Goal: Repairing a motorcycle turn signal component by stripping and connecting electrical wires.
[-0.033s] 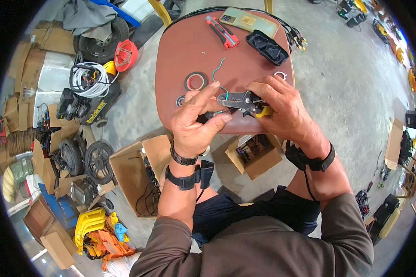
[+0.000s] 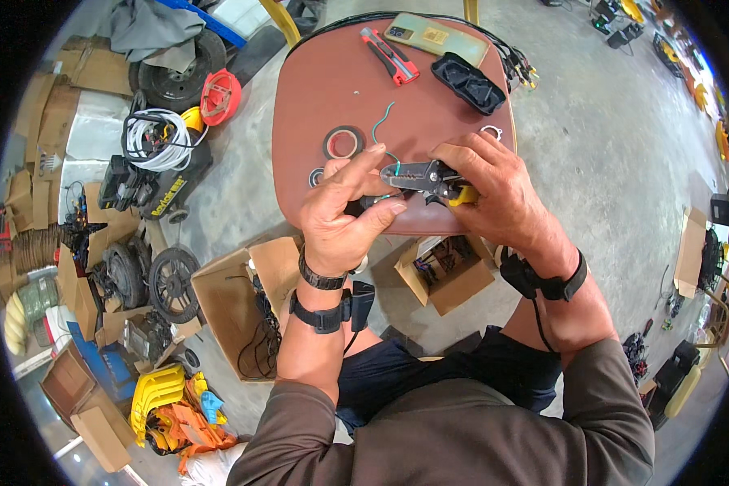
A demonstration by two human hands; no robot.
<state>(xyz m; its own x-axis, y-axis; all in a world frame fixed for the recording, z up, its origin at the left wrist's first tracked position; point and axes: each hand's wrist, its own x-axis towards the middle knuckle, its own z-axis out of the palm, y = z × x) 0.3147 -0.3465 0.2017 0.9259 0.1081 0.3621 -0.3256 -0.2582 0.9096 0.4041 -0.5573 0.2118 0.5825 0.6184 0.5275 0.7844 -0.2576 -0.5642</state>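
A pair of wire strippers [image 2: 417, 176] with a yellow grip is in my right hand [image 2: 486, 174], fingers wrapped around its handles. Its dark jaws point left and cross a thin green wire [image 2: 378, 128], whose loose end curls away over the brown seat. My left hand [image 2: 336, 206] pinches a dark cable [image 2: 370, 201] between thumb and fingers, and a bit of green shows at the cable's end by the thumb tip. The palm hides the rest of the cable. Just beyond my left hand lies a roll of black tape [image 2: 343, 143], with a smaller ring [image 2: 317, 176] beside it.
The brown chair seat [image 2: 316, 89] also holds a red utility knife [image 2: 390, 57], a phone [image 2: 436, 39], a black plastic case [image 2: 468, 83] and a metal ring [image 2: 491, 131]. Black cables [image 2: 520, 66] hang round its far edge. Cardboard boxes [image 2: 219, 296] [image 2: 454, 296] stand below.
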